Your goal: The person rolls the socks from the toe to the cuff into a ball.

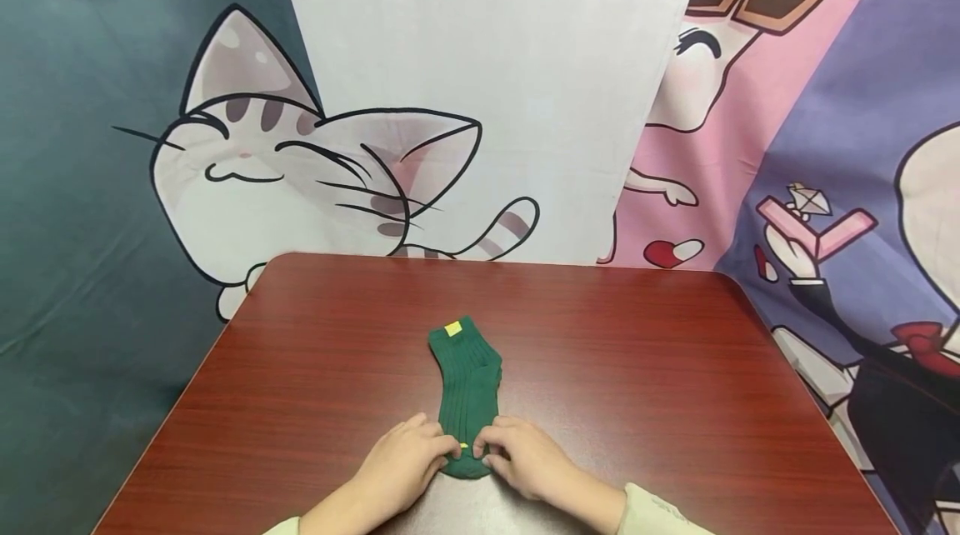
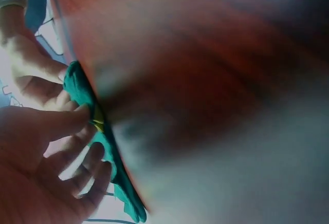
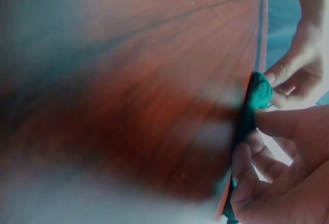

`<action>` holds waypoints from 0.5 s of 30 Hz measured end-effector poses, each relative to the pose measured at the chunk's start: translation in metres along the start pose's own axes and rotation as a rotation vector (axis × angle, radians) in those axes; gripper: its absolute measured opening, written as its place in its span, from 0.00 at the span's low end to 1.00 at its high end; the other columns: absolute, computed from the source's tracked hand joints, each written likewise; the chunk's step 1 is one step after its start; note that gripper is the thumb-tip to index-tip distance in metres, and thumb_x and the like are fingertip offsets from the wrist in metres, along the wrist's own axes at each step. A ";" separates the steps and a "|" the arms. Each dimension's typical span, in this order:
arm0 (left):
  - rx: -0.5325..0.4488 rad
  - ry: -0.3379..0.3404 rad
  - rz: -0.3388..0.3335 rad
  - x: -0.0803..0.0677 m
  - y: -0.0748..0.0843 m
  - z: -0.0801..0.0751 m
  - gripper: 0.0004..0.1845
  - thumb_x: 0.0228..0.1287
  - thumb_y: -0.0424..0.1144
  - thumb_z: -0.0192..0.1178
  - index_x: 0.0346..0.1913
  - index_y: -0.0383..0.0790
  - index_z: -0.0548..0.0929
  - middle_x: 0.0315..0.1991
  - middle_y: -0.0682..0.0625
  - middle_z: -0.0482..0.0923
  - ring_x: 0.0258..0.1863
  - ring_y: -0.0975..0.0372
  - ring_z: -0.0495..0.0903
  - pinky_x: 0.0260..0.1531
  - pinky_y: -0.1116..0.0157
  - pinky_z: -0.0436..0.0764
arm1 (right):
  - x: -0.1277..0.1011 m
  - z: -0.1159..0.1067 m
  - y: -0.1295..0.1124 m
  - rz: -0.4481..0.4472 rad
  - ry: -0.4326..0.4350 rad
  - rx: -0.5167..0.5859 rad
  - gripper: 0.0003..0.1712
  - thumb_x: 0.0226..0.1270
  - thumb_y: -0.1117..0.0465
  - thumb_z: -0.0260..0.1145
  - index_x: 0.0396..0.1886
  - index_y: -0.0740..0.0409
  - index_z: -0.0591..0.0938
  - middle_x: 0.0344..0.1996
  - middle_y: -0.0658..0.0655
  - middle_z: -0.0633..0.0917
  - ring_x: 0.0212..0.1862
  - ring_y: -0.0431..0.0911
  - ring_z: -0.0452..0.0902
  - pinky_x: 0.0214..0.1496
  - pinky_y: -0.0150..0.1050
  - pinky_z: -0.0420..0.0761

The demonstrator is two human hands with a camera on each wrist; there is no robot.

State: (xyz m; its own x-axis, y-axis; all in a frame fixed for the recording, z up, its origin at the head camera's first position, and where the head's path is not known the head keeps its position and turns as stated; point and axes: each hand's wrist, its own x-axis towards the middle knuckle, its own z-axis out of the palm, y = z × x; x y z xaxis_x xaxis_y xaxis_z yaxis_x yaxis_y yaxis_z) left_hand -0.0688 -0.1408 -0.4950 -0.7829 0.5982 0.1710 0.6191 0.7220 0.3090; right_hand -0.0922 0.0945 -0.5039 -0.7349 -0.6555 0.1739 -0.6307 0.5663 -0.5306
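Near the table (image 1: 675,368) front edge, left hand (image 1: 405,460) and right hand (image 1: 525,458) pinch the green sock (image 1: 467,385) — bare wood around.

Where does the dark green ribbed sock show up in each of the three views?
Head: dark green ribbed sock lies bottom centre on the table, its near end between both hands.
Left wrist: a green strip at left.
Right wrist: a green strip at right.
Shared landmark: reddish-brown wooden table.

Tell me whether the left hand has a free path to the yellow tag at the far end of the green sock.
Probably yes: the left hand pinches the green sock at its near end, and nothing lies over the sock up to the yellow tag.
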 end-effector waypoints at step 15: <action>0.087 -0.012 0.148 -0.001 0.003 -0.005 0.12 0.55 0.46 0.75 0.40 0.51 0.85 0.39 0.63 0.82 0.37 0.70 0.74 0.40 0.71 0.79 | -0.009 -0.005 -0.003 -0.010 -0.033 -0.021 0.14 0.60 0.60 0.76 0.45 0.41 0.88 0.35 0.39 0.82 0.36 0.31 0.73 0.38 0.27 0.75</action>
State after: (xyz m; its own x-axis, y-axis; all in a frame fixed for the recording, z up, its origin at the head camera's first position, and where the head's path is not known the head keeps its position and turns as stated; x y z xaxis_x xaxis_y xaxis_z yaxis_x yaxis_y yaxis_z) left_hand -0.0667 -0.1412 -0.4901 -0.6820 0.7041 0.1979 0.7313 0.6524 0.1988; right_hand -0.0850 0.1020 -0.4997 -0.7205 -0.6766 0.1516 -0.6430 0.5702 -0.5112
